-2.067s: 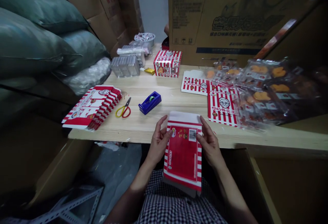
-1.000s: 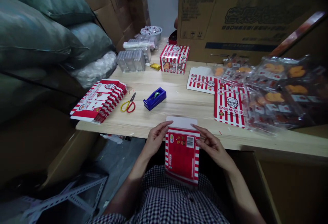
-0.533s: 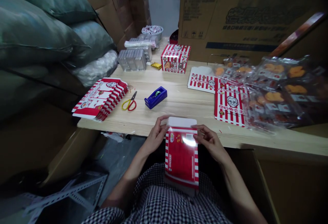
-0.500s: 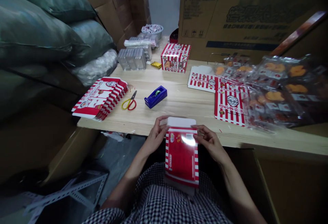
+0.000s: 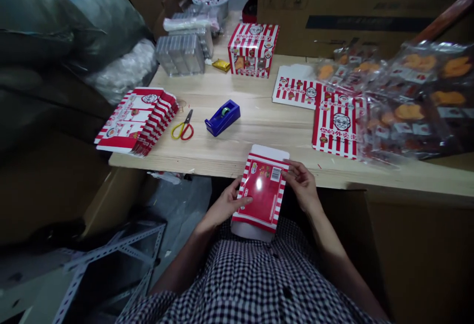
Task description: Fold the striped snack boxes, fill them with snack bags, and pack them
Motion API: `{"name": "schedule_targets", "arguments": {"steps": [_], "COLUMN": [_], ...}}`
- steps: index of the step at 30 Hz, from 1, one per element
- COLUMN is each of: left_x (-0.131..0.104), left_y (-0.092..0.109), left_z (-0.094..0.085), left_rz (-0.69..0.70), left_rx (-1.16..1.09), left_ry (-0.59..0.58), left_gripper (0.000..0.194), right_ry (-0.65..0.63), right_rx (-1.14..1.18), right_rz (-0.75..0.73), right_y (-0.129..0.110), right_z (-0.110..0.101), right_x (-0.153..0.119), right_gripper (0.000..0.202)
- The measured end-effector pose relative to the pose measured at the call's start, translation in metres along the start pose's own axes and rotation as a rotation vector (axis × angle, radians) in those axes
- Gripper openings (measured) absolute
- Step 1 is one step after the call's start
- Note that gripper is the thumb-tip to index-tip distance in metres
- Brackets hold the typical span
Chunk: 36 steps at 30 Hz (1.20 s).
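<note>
we look down past a black-and-white checked shirt at a red and white striped carton (image 5: pixel 263 198), held above the lap at the near edge of a pale wooden table (image 5: pixel 259 131). what has just changed is our left hand (image 5: pixel 226 206): it has slid from the carton's upper left corner down to the lower left side, and now grips that edge with its thumb laid across the red printed face. our right hand (image 5: pixel 301 185) stays at the upper right, pinching the edge beside the barcode. the carton has turned with the new grip, so its top leans to the right. we take this as a change of hold rather than a release, as both hands keep the carton between them. a white flap sticks out at each end, so we judge the carton not closed; how far it is opened out, we cannot tell.

on the table beyond, a blue tape dispenser (image 5: pixel 226 120) sits beside scissors (image 5: pixel 184 123). a stack of striped cartons (image 5: pixel 137 121) lies to the left, clear food packets (image 5: pixel 407 114) to the right, and an assembled box (image 5: pixel 254 50) stands farther back.
</note>
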State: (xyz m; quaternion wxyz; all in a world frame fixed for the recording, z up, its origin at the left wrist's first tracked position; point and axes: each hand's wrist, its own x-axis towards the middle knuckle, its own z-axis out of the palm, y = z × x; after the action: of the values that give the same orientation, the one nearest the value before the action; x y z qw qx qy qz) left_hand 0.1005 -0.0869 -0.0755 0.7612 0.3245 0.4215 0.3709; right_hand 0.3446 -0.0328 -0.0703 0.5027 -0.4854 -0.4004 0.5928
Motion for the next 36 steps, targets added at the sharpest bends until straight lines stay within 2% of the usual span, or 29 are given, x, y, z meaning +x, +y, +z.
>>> {"name": "schedule_targets", "arguments": {"steps": [5, 8, 11, 13, 15, 18, 20, 24, 26, 33, 36], "left_x": [0.000, 0.000, 0.007, 0.017, 0.028, 0.040, 0.043, 0.038, 0.035, 0.035, 0.036], "left_y": [0.012, 0.017, 0.029, 0.041, 0.050, 0.054, 0.052, 0.050, 0.054, 0.087, 0.089], "left_z": [0.011, 0.014, 0.007, 0.000, -0.006, -0.012, -0.012, -0.011, -0.011, -0.003, 0.000], "left_rz": [0.018, -0.013, 0.136, 0.287, 0.344, 0.267, 0.234, 0.264, 0.271, 0.294, 0.292], "left_rx": [-0.090, -0.063, 0.031, 0.091, 0.127, 0.132, 0.125, 0.183, 0.230, 0.338, 0.347], "left_ry": [0.016, -0.013, 0.085, 0.198, 0.256, 0.250, 0.252, 0.255, 0.240, 0.256, 0.254], "left_gripper": [0.066, 0.061, 0.058, 0.055, 0.046, 0.039, 0.038, 0.031, 0.030, 0.032, 0.030], "right_ry": [-0.224, -0.229, -0.275, -0.334, -0.380, -0.433, -0.445, -0.306, -0.216, -0.167, -0.208], "right_rx": [0.115, 0.145, 0.146, 0.139, 0.137, 0.123, 0.090, -0.040, -0.093, -0.103, -0.130], "right_rz": [0.120, 0.137, 0.158, 0.183, 0.193, 0.195, 0.155, 0.052, 0.046, 0.059, 0.066], "right_y": [-0.016, -0.020, -0.020, -0.019, -0.020, -0.021, -0.023, -0.024, -0.023, -0.037, -0.043], "right_z": [0.014, 0.014, 0.013, 0.014, 0.014, 0.013, 0.010, 0.007, 0.009, 0.018, 0.014], "right_x": [-0.018, -0.021, -0.020, -0.021, -0.021, -0.020, -0.017, -0.007, -0.001, 0.034, 0.039], "right_gripper": [0.089, 0.098, 0.099, 0.098, 0.097, 0.095, 0.086, 0.040, 0.027, 0.032, 0.030]}}
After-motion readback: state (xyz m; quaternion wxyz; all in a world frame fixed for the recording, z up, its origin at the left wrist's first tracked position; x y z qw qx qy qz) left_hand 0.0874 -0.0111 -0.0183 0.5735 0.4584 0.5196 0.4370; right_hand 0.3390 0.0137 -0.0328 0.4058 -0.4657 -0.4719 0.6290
